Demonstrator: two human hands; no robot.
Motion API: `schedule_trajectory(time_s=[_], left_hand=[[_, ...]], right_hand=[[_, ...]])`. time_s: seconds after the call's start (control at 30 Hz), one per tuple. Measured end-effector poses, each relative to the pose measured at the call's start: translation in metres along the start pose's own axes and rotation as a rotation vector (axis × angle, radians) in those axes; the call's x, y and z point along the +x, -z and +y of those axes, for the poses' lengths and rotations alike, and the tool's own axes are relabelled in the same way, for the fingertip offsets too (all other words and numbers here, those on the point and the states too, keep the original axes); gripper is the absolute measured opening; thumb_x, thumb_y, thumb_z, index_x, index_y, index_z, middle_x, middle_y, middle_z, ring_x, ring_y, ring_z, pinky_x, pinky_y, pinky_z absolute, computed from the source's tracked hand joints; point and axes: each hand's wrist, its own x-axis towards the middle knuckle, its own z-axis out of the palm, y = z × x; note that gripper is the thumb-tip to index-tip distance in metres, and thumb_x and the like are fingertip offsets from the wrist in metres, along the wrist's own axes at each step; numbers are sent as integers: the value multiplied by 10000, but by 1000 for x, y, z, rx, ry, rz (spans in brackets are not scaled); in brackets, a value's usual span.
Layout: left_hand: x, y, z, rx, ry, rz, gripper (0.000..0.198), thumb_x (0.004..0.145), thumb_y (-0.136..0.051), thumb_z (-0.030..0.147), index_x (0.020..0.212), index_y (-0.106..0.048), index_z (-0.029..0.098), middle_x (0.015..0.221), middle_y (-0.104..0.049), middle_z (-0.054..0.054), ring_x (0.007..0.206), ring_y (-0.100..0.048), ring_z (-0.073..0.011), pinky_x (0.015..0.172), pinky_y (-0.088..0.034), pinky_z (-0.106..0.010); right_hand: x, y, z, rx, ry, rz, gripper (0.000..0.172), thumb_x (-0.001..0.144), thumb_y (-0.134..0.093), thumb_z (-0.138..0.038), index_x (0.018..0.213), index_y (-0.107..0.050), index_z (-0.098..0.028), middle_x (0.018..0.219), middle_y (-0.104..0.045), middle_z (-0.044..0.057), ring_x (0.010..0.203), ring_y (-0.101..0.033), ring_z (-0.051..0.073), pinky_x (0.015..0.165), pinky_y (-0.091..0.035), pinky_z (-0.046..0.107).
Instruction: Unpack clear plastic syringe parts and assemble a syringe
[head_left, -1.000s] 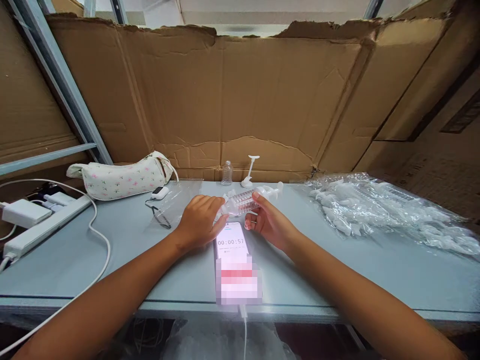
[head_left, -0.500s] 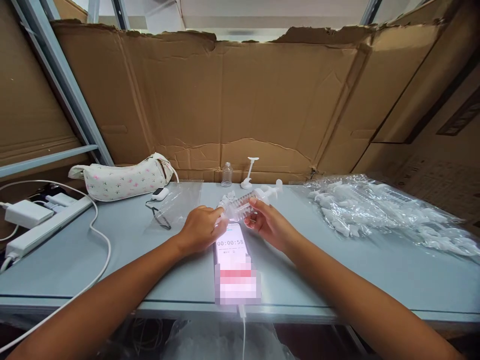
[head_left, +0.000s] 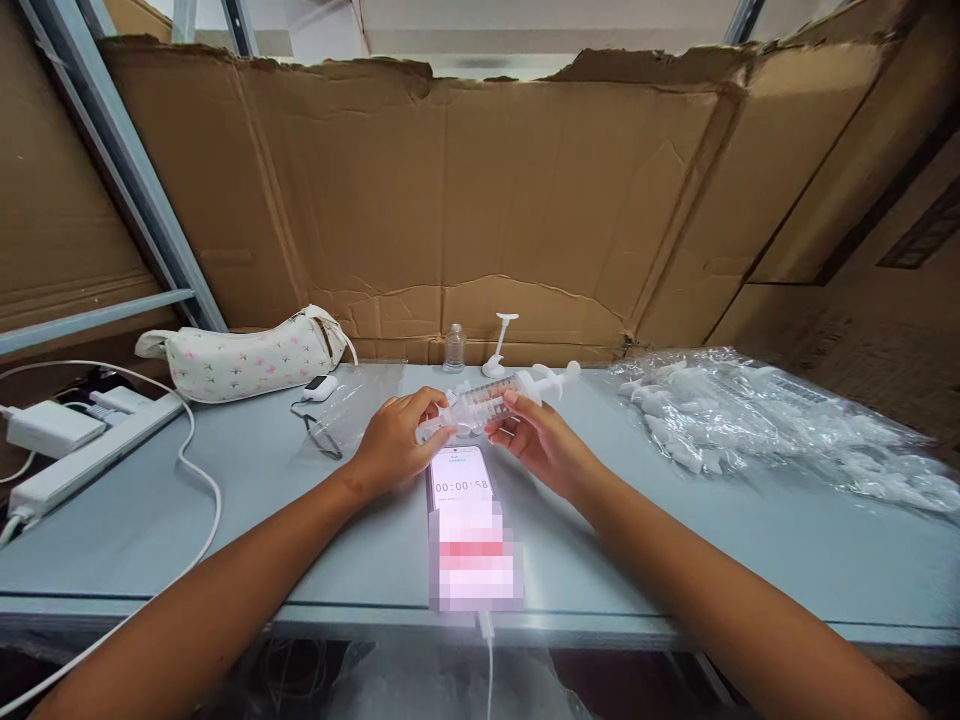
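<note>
A clear plastic syringe [head_left: 487, 402] with dark barrel marks and a white plunger end is held aslant above the table, its plunger end toward the upper right. My left hand [head_left: 397, 432] is closed on the narrow left end, thumb below and fingers above. With thumb and curled fingers, my right hand [head_left: 541, 440] grips the barrel near the plunger end. Small clear or white pieces show partly behind the syringe; their kind I cannot make out. Just below the hands lies a phone [head_left: 461, 485] showing a timer.
At the back stand a small clear bottle [head_left: 454, 350] and a white plunger-like part [head_left: 495, 355]. A clear bag of white plastic parts [head_left: 742, 415] lies right. Left are a floral pouch [head_left: 247, 362], a power strip [head_left: 97, 460] and a white cable [head_left: 214, 510]. Cardboard [head_left: 450, 190] walls the back.
The syringe has shifted slightly right and up. My left hand's fingers have opened out from a tight fist-like grip and now sit around the narrow end. The right hand has barely moved.
</note>
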Motion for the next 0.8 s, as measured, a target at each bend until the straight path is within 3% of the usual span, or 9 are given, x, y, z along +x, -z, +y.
schedule_trajectory(time_s=[0.1,0.2,0.27,0.37,0.43,0.5,0.6,0.8], left_hand=[[1,0,0,20,-2,-22,159,870,-518,344,931,-551,202,848,-652,-22,790,-587,-184,769,-419,-331],[1,2,0,-27,22,-97,346,953,-311,369,774,-549,193,758,-633,-22,750,-575,-179,752,-417,-328],[1,2,1,-72,44,-124,414,967,-235,379,773,-551,194,734,-623,-21,736,-572,-177,737,-421,-324],[1,0,0,-128,73,-71,251,908,-429,407,997,-543,202,826,-640,-16,774,-590,-175,759,-435,-320],[1,-1,0,-125,84,-28,274,826,-577,370,1037,-514,208,853,-641,-8,783,-594,-173,772,-438,-318],[1,-1,0,-103,90,-13,253,791,-622,343,977,-516,208,819,-636,1,761,-586,-170,757,-434,-313],[1,0,2,-145,114,-48,187,849,-538,385,864,-544,198,756,-622,2,716,-567,-161,701,-424,-289],[3,1,5,-533,268,-174,536,913,-312,529,555,-498,176,499,-482,7,515,-457,-121,582,-374,-267]], right_hand=[[0,0,1,-9,-15,4,301,675,-772,-406,831,-608,-208,774,-640,-17,662,-592,119,698,-482,282],[0,-1,1,-16,-17,-18,299,689,-761,-422,829,-608,-206,789,-650,-12,657,-593,115,692,-478,285],[-1,-2,1,-15,-13,-25,295,691,-761,-420,826,-608,-206,796,-653,-10,663,-596,117,697,-480,289],[0,-2,0,-12,-8,-14,295,685,-766,-414,824,-609,-206,788,-653,-11,665,-600,119,700,-484,291],[0,-1,-1,-12,-12,-9,295,686,-765,-414,824,-611,-203,782,-650,-12,660,-600,117,694,-485,285],[1,-1,-1,-10,-16,-6,294,689,-763,-416,825,-614,-203,785,-649,-12,660,-599,114,689,-487,277],[0,-1,0,-16,-13,-12,285,703,-753,-424,828,-620,-206,805,-650,-10,668,-599,115,694,-490,279],[-4,-2,1,7,35,-105,244,737,-725,-411,858,-641,-216,826,-653,-6,662,-588,120,663,-481,282]])
